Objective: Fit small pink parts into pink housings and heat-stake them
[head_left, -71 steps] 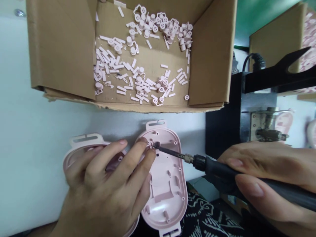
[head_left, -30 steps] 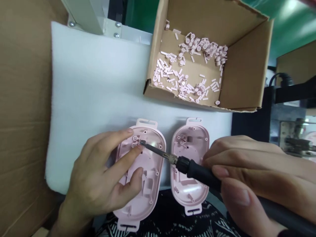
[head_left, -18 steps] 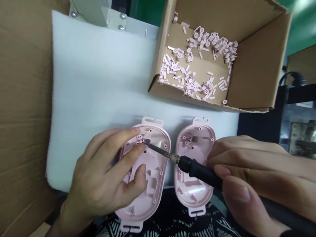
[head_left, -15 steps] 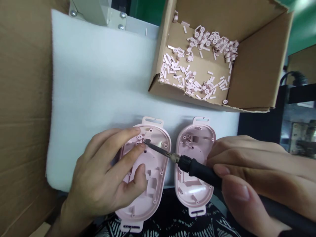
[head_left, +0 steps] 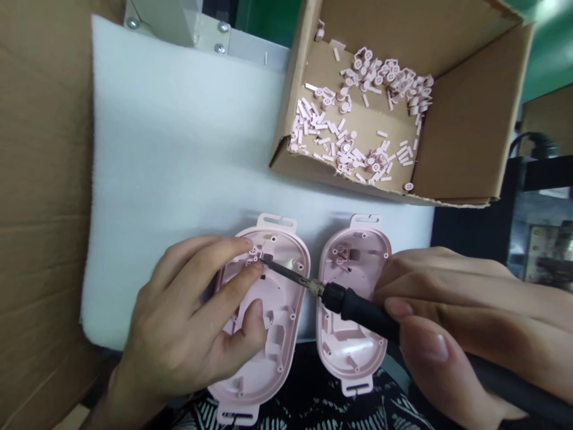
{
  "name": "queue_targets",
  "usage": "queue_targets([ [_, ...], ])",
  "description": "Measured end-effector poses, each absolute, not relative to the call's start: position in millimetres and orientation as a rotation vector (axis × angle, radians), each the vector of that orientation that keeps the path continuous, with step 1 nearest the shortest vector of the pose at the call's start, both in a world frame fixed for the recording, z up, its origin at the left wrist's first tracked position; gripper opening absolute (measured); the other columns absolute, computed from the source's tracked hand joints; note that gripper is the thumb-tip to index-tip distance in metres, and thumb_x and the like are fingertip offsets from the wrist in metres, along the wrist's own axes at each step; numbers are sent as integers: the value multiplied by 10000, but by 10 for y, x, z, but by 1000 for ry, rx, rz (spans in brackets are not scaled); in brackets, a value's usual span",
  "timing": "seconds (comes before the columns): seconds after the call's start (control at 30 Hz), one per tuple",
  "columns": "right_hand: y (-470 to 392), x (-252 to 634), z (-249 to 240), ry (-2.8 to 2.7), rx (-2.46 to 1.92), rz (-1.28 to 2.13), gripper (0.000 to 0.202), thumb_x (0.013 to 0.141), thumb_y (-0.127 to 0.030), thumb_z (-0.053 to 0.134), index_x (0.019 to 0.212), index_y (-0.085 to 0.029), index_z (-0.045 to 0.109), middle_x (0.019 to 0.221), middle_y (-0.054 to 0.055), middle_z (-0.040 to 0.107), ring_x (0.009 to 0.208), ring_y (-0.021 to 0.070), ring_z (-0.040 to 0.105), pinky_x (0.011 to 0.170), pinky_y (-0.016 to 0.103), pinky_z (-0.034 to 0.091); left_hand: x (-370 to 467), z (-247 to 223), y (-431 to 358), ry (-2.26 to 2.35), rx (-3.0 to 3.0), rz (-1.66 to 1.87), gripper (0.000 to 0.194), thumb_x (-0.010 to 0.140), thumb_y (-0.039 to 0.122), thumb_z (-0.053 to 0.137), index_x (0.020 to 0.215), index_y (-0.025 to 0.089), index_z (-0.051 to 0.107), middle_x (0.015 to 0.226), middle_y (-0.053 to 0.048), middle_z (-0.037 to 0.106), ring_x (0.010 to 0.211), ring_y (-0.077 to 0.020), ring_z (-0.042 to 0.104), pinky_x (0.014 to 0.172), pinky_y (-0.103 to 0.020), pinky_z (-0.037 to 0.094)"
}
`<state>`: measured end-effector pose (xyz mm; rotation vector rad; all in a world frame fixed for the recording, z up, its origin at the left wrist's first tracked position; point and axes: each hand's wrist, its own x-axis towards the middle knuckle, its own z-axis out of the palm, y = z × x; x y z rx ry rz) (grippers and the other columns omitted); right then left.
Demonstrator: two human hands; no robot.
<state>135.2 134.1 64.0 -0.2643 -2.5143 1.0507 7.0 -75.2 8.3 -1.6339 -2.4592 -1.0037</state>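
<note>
My right hand (head_left: 470,328) is wrapped round the black handle of a soldering iron (head_left: 358,307), which points left and slightly up the view. Its tip reaches the small pink wheel-shaped pieces (head_left: 253,251) inside the left pink plastic shell (head_left: 273,298). My left hand (head_left: 192,316) lies over that shell's left side with fingers stretched out and apart. Its index and middle fingertips rest beside those small pieces, close to the iron's tip, and partly hide them. A second pink shell (head_left: 353,283), with similar wheel-shaped pieces fitted near its top, lies to the right, partly behind the iron and my right hand.
A cardboard box (head_left: 465,119) at the back right holds many small pink wheel pieces and strips (head_left: 376,71). White foam padding (head_left: 179,149) covers the work surface. Brown cardboard (head_left: 40,209) stands along the left, and a bolted metal bracket (head_left: 210,36) is at the back.
Almost nothing differs. The iron's tip and my left fingertips stay at the same small pieces, with only a very slight shift of the view.
</note>
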Motion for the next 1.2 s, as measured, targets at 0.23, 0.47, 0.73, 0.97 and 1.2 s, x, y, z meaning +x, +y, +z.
queue_targets([
  [0.23, 1347, 1430, 599, -2541, -331, 966, 229, 933, -212, 597, 709, -239, 560, 608, -27, 620, 518, 114, 593, 649, 343, 618, 60, 92, -748, -2458, -1653, -1005, 315, 739, 139, 707, 1052, 110, 722, 1172, -146, 662, 1082, -317, 615, 917, -493, 552],
  [0.47, 1382, 1433, 653, -2593, -344, 1023, 203, 882, -176, 610, 689, -240, 606, 619, -4, 634, 555, 129, 620, 583, 308, 612, 56, 96, -741, -2457, -1651, -1004, 306, 752, 138, 698, 1057, 112, 719, 1158, -141, 667, 1080, -313, 616, 904, -481, 554],
  [0.73, 1333, 1444, 626, -2607, -351, 839, 233, 997, -310, 542, 768, -274, 564, 598, -28, 633, 563, 140, 633, 667, 355, 610, 54, 100, -748, -2461, -1660, -984, 292, 743, 143, 705, 1033, 113, 717, 1153, -149, 674, 1072, -321, 625, 887, -489, 558],
  [0.97, 1372, 1457, 630, -2618, -349, 873, 282, 994, -307, 546, 717, -258, 556, 605, -23, 633, 586, 137, 627, 690, 359, 604, 48, 106, -745, -2460, -1660, -983, 283, 750, 136, 702, 1031, 110, 720, 1133, -139, 678, 1062, -307, 625, 885, -470, 557],
  [1.2, 1422, 1437, 605, -2730, -326, 806, 408, 1025, -366, 473, 640, -255, 547, 603, 10, 608, 588, 145, 630, 542, 315, 537, 54, 118, -762, -2482, -1666, -952, 292, 740, 153, 717, 1030, 119, 728, 1153, -126, 682, 1063, -311, 622, 888, -482, 551],
])
